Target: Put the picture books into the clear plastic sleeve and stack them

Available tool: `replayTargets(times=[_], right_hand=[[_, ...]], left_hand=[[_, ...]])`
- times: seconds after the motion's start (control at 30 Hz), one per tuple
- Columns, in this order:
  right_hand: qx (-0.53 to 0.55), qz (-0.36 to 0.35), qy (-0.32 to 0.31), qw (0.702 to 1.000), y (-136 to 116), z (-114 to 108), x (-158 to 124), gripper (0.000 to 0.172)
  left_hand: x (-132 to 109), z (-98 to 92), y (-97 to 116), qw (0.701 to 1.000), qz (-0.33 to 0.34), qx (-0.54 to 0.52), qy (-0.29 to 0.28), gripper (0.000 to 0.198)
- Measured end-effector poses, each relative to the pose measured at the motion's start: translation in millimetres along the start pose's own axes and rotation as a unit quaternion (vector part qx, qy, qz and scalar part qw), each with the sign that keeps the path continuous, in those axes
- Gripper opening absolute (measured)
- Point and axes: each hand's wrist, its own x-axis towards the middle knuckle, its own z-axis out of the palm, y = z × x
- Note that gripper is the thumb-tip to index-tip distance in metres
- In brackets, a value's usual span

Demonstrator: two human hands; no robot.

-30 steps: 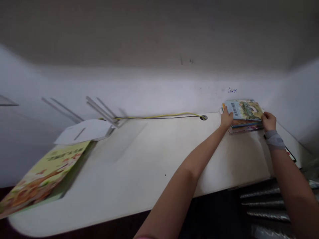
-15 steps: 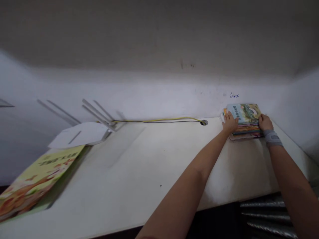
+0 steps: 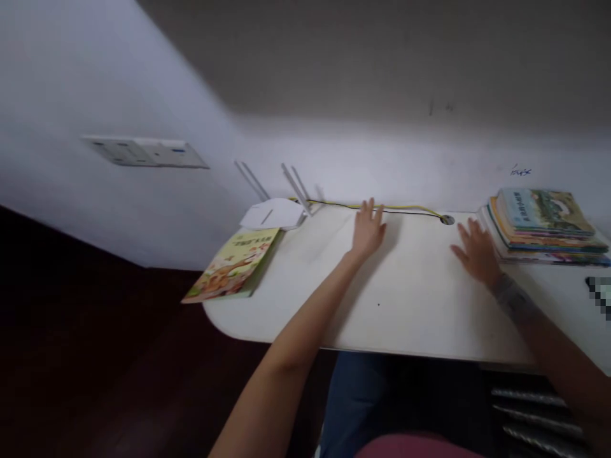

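My left hand (image 3: 369, 230) is over the white desk with its fingers spread, near the yellow and black cables along the wall. It holds nothing. Just left of the stack of books (image 3: 548, 219), my right hand (image 3: 477, 253) hovers with fingers apart, also holding nothing. The stack lies flat by the wall, its top book light blue and green, the lower ones jutting out unevenly. A yellow picture book (image 3: 233, 262) lies at the desk's left end, tilted against the white router (image 3: 273, 214) and reaching over the edge.
The white desk (image 3: 405, 318) has a rounded left corner. A yellow cable (image 3: 415, 207) runs from the router to a round cable hole (image 3: 447, 220). A socket plate (image 3: 147, 152) is on the left wall. A blurred-out object (image 3: 602, 294) lies at the far right.
Both hands have let go of the book stack and moved left, the left hand farther. The view has turned left, bringing the socket plate and the desk's rounded corner into sight.
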Motion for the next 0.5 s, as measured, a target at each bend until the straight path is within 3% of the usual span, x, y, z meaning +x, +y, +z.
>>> replayTargets(times=[0.1,0.2,0.33,0.5], right_hand=[[0.027,-0.035,-0.088,0.995,-49.1,19.8,-24.3,0.06],[0.04,-0.039,-0.132,0.99,-65.1,34.1,-45.1,0.06],[0.026,-0.052,-0.137,0.989,-64.1,41.7,-53.6,0.057],[0.02,-0.052,-0.114,0.992,-62.9,43.2,-52.0,0.053]], left_hand=[[-40.7,-22.6,-74.0,0.986,-0.118,0.094,-0.07,0.05],[-72.8,-34.7,-117.9,0.96,-0.202,0.125,-0.146,0.049],[-90.5,-43.5,-133.7,0.955,-0.21,0.109,-0.177,0.037],[-87.1,-51.1,-120.8,0.957,-0.219,0.082,-0.171,0.032]])
